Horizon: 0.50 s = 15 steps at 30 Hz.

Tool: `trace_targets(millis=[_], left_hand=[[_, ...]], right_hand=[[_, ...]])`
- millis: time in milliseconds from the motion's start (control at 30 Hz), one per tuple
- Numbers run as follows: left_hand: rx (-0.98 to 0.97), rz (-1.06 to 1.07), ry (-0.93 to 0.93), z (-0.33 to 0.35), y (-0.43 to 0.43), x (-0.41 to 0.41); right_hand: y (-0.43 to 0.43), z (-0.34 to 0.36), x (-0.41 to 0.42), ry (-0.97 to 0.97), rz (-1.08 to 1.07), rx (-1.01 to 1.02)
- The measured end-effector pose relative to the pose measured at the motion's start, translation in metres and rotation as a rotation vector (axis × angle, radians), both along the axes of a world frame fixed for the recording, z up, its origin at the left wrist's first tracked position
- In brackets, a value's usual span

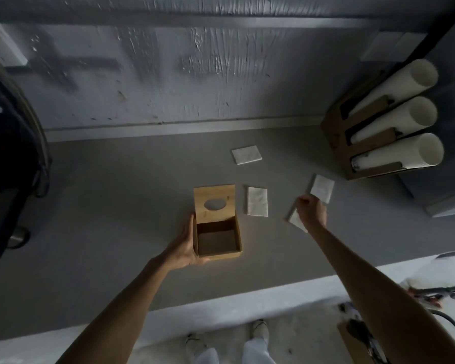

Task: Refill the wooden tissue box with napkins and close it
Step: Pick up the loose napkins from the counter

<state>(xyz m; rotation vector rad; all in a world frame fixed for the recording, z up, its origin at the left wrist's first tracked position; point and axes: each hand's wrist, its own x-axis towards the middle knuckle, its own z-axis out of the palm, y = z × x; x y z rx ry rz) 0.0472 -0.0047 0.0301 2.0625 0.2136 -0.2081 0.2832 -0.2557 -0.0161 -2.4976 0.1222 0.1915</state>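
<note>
At centre of the counter (103,206) sits the wooden tissue box (217,239), lid (214,203) tipped up and empty inside, my left hand (185,245) spread flat against its 9 o'clock wall. My right hand (310,210), at 3 o'clock from the box, is pinched on a folded napkin (296,220) — soft, weightless, likely to fan open. I'd grip each stack (257,204) across its folded edge — the box looks stiff and light.

Wooden tissue box (217,254): tan-yellow outside, darker brown inside; lid (214,203) same tan. Napkins (257,205) plain white, no pattern. Worktop (116,206) flat grey; paper rolls (397,151) white in a brown holder (334,132).
</note>
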Motion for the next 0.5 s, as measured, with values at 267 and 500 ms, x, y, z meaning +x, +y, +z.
trace_targets(millis=[267,500], left_hand=[[-0.045,0.168,0.233,-0.04,0.003,0.005],[-0.041,0.236,0.244,-0.055,0.002,0.007]], right_hand=[[-0.041,-0.026,0.04,0.091,0.008,-0.167],[-0.04,-0.047,0.056,0.103,0.091,-0.244]])
